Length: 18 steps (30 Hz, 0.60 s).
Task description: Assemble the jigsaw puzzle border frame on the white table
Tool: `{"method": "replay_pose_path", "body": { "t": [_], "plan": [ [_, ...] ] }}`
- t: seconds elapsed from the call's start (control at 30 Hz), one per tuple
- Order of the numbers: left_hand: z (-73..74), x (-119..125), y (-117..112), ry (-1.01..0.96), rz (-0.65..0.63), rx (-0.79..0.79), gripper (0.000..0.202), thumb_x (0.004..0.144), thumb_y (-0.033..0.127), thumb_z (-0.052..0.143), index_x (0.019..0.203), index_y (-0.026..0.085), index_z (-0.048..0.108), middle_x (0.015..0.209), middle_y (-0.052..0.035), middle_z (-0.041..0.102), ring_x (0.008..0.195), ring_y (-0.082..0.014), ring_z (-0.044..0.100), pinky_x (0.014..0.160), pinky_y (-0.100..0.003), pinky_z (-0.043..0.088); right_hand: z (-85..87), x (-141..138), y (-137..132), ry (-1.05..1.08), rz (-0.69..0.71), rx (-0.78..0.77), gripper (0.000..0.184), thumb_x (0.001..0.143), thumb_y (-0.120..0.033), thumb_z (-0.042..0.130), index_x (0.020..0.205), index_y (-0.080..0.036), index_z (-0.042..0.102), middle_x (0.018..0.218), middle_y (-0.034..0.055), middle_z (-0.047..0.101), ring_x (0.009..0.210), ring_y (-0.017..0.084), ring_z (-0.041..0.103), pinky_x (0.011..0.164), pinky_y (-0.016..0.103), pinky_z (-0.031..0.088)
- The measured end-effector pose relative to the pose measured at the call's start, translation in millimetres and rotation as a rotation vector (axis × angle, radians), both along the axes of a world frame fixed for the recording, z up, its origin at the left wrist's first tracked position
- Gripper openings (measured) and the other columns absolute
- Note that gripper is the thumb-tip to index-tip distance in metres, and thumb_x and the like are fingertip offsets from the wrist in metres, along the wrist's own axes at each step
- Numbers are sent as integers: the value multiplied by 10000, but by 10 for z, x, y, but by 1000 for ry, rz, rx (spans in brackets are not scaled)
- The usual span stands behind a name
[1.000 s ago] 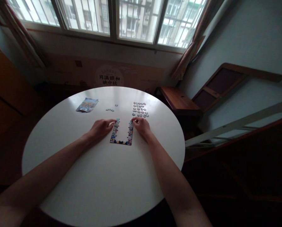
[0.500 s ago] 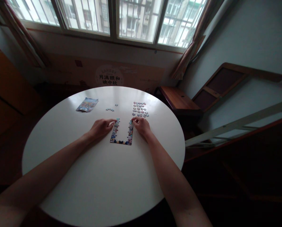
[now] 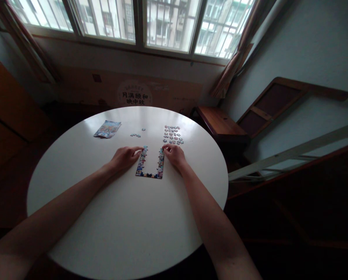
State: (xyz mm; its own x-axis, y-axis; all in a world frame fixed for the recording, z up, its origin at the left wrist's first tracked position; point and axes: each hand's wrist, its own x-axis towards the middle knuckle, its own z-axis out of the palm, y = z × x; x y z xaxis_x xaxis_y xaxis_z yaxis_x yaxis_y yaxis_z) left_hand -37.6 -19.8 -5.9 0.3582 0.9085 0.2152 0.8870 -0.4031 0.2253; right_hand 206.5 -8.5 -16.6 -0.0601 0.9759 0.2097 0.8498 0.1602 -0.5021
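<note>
A partly joined jigsaw frame [image 3: 150, 174], U-shaped and open at the far end, lies in the middle of the round white table [image 3: 127, 217]. My left hand [image 3: 124, 156] rests against the outer edge of its left arm, fingers curled and pressed to the top pieces. At the top of the right arm, my right hand [image 3: 175, 154] pinches with curled fingertips; what they hold is too small to make out. Loose puzzle pieces [image 3: 172, 134] lie in rows just beyond my right hand.
A colourful picture card [image 3: 107, 129] lies at the table's far left. A few stray pieces [image 3: 135, 135] sit beyond the frame. A wooden bench [image 3: 220, 124] and leaning boards stand to the right, with a window and curtains behind.
</note>
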Motion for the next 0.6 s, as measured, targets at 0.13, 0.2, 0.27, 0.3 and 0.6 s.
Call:
{"method": "replay_pose_path", "body": {
  "t": [0.13,0.2,0.27,0.3,0.6],
  "plan": [
    [3,-3,-3,2,-9,4,386,936,364,440,1227,259,672,743,-32,714,623,-156,618,599,-236,384,6,-2,-8,3,1,-1,244,867,-242,554,1021,-254,742,924,22,741,822,166,665,782,259,473],
    [-6,-9,3,3,-12,8,384,935,363,441,1222,259,675,744,-31,713,621,-155,617,593,-236,379,9,-2,-11,4,0,-5,244,865,-241,554,1020,-252,742,918,23,740,816,166,663,779,260,472],
    [-20,-16,13,3,-15,15,385,935,365,440,1223,260,673,745,-29,712,626,-153,619,591,-234,378,11,-1,-10,7,3,-10,244,862,-241,556,1021,-250,741,910,23,739,808,166,662,773,260,471],
    [-29,-20,18,2,-17,19,386,934,366,440,1224,261,671,739,-27,710,625,-151,620,590,-232,379,12,0,-9,9,5,-11,245,861,-240,555,1021,-249,741,906,23,738,804,166,661,770,260,471],
    [-40,-25,25,-7,-14,6,393,933,371,436,1221,250,674,782,-44,730,681,-170,648,638,-242,416,13,-2,-8,6,-1,-17,245,864,-248,557,1028,-258,740,904,21,738,814,169,664,779,263,472]
  ]
}}
